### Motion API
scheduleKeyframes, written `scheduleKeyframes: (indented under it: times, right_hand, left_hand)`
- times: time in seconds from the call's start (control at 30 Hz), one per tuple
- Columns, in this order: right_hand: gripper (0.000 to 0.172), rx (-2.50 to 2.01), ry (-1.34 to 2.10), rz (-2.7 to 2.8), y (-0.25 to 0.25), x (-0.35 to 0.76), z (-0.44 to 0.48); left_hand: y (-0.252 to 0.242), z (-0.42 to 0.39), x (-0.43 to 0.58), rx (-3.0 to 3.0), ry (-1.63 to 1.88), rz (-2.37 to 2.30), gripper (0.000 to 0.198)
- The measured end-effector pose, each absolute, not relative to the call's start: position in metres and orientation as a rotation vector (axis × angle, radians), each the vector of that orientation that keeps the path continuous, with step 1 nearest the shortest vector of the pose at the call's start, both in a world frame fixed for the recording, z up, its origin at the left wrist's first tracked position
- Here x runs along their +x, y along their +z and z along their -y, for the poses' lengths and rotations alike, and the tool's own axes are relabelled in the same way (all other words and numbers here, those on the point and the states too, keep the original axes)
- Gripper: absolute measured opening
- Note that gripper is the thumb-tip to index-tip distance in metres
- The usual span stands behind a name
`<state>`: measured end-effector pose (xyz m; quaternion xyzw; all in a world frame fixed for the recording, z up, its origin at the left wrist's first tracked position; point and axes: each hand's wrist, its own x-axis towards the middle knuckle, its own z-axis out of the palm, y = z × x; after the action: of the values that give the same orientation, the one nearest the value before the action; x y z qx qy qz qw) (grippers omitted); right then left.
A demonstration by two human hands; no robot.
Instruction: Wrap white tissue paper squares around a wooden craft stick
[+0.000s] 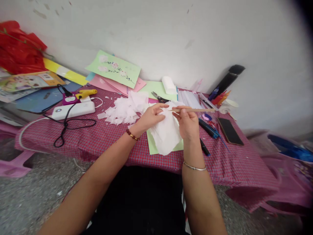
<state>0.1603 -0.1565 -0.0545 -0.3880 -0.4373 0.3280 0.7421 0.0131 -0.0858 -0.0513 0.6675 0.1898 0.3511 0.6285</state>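
Observation:
My right hand pinches a thin wooden stick, which points left across the front of me. A crumpled sheet of white tissue paper hangs between my hands, over a light green sheet. My left hand holds the tissue's upper left part, with its thumb against the paper and its index finger stretched toward the stick's tip. Whether the tissue is wound on the stick is too small to tell. Left of my hands lies a heap of torn white tissue pieces.
Behind my hands are scissors and a white block. A green card with flowers leans on pink paper. Leftward lie a white power strip, a black cable and a yellow glue gun. A phone lies right.

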Motion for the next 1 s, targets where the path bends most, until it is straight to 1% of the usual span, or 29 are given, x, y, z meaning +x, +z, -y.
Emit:
scheduleKeyframes:
  times: [0.13, 0.23, 0.3, 0.37, 0.5, 0.67, 0.87, 1.0]
  right_hand:
    - [0.014, -0.929, 0.845, 0.965, -0.06, 0.162, 0.154]
    - [0.013, -0.94, 0.837, 0.915, -0.063, 0.164, 0.151]
    - [0.012, -0.938, 0.807, 0.894, -0.064, 0.165, 0.15]
    - [0.012, -0.936, 0.795, 0.878, -0.064, 0.165, 0.15]
    - [0.015, -0.961, 0.799, 0.836, -0.064, 0.163, 0.15]
    - [0.019, -0.975, 0.753, 0.814, -0.062, 0.16, 0.15]
    - [0.02, -0.987, 0.681, 0.855, -0.061, 0.157, 0.15]
    - [0.021, -0.925, 0.627, 0.848, -0.057, 0.158, 0.153]
  left_hand:
    - [-0.049, 0.088, 0.013, 1.697, 0.846, -0.452, 0.066]
    - [-0.051, 0.087, 0.013, 1.729, 0.86, -0.483, 0.07]
    - [-0.053, 0.086, 0.014, 1.702, 0.84, -0.52, 0.064]
    - [-0.055, 0.085, 0.015, 1.652, 0.829, -0.546, 0.053]
    - [-0.057, 0.085, 0.018, 1.541, 0.869, -0.551, 0.013]
    - [-0.056, 0.085, 0.017, 1.427, 0.95, -0.58, 0.021]
    - [-0.057, 0.086, 0.017, 1.366, 0.855, -0.538, 0.026]
    - [-0.06, 0.082, 0.017, 1.445, 0.924, -0.616, 0.023]
